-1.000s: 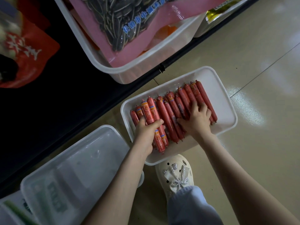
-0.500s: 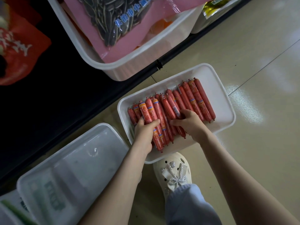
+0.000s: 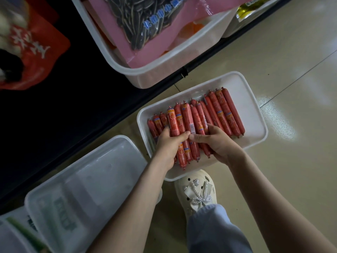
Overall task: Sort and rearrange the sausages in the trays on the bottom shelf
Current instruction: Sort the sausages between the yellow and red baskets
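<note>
Two bare hands work in the single head view. My left hand (image 3: 168,145) curls its fingers over a raised bundle of red sausages (image 3: 184,125) near the left end of the white tray (image 3: 255,114); my right hand (image 3: 217,143) closes its fingers around the neighbouring sausages, the two thumbs almost touching. The tray sits on the tiled floor (image 3: 273,61) just beside the dark shelf base (image 3: 73,106), not on the shelf. The sausages toward the tray's right end lie flat and parallel. An empty clear bin (image 3: 87,179) stands at the tray's left, and a cream clog (image 3: 196,190) touches its near edge.

Risk, as I judge it: the slick casings could slip from the bundled grip and roll across the ordered row, or over the tray's low near rim.
</note>
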`<act>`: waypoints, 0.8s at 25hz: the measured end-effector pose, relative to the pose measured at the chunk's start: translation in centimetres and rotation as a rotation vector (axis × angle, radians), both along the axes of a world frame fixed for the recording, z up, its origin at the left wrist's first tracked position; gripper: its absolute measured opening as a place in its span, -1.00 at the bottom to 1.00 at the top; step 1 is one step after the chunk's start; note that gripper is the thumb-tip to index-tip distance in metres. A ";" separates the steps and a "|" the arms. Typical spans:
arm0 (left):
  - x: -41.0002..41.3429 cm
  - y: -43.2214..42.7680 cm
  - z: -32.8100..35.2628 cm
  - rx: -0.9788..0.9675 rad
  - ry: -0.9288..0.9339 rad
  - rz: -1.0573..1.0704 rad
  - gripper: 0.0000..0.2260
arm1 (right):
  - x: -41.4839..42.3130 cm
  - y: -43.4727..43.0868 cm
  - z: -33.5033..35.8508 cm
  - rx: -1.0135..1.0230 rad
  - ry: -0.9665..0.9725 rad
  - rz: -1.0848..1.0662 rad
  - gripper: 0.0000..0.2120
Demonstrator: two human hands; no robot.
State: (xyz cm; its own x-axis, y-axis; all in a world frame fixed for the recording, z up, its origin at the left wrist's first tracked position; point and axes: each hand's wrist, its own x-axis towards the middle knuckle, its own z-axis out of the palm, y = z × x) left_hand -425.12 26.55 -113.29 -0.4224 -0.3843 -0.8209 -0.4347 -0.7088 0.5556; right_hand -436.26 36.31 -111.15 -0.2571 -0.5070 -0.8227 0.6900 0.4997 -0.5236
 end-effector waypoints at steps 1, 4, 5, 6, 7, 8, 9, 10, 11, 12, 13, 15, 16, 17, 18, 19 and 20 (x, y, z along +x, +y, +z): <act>0.1 -0.1 0.6 -0.004 0.006 -0.012 -0.68 | 0.0 0.2 0.7 -0.009 0.002 0.006 -0.61; 0.9 -0.3 4.0 -0.018 0.020 -0.023 -0.69 | 0.7 0.8 4.0 -0.024 0.010 -0.013 -0.62; 1.3 -0.2 5.6 -0.025 0.020 -0.028 -0.69 | 1.2 1.0 5.6 -0.027 0.021 -0.017 -0.61; 1.8 0.0 7.4 -0.028 0.030 -0.035 -0.70 | 1.9 1.3 7.3 -0.036 0.041 -0.005 -0.60; 2.3 0.2 9.5 -0.030 0.049 -0.040 -0.70 | 2.6 1.7 9.2 -0.046 0.065 0.020 -0.60; 3.0 0.5 11.5 -0.033 0.075 -0.041 -0.71 | 3.3 2.0 11.3 -0.062 0.081 0.048 -0.60; 3.9 0.7 13.8 -0.042 0.102 -0.037 -0.72 | 4.1 2.2 13.9 -0.082 0.092 0.071 -0.64; 4.7 1.0 16.0 -0.055 0.126 -0.031 -0.73 | 4.7 2.4 16.2 -0.108 0.096 0.083 -0.69; 5.6 1.3 18.1 -0.066 0.151 -0.026 -0.74 | 5.3 2.7 18.4 -0.133 0.099 0.101 -0.74; 6.6 1.6 20.3 -0.076 0.181 -0.021 -0.75 | 5.9 2.8 20.7 -0.150 0.105 0.118 -0.76; 7.5 1.9 22.5 -0.075 0.216 -0.007 -0.75 | 6.5 2.7 22.9 -0.170 0.104 0.146 -0.75; 9.8 2.1 27.1 -0.074 0.295 0.032 -0.75 | 7.7 2.4 27.1 -0.218 0.131 0.235 -0.64; 10.9 2.1 29.1 -0.078 0.336 0.056 -0.74 | 8.4 2.1 29.1 -0.243 0.148 0.294 -0.57; 12.1 2.0 31.1 -0.097 0.374 0.083 -0.74 | 9.2 1.7 31.4 -0.265 0.172 0.341 -0.53; 13.4 1.8 33.0 -0.126 0.407 0.105 -0.74 | 10.2 1.3 33.4 -0.290 0.191 0.366 -0.56; 15.0 1.7 35.0 -0.164 0.439 0.129 -0.73 | 11.6 0.8 35.5 -0.316 0.221 0.389 -0.63; 16.6 1.5 36.7 -0.201 0.464 0.151 -0.73 | 13.1 0.4 37.3 -0.348 0.240 0.404 -0.68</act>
State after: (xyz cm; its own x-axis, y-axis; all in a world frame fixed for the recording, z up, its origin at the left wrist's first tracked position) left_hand -408.56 28.04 -76.56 -0.6519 -0.5998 -0.4640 -0.0118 -0.6038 0.7970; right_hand -423.16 36.73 -73.85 -0.1457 -0.8337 -0.5327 0.3219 0.4692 -0.8223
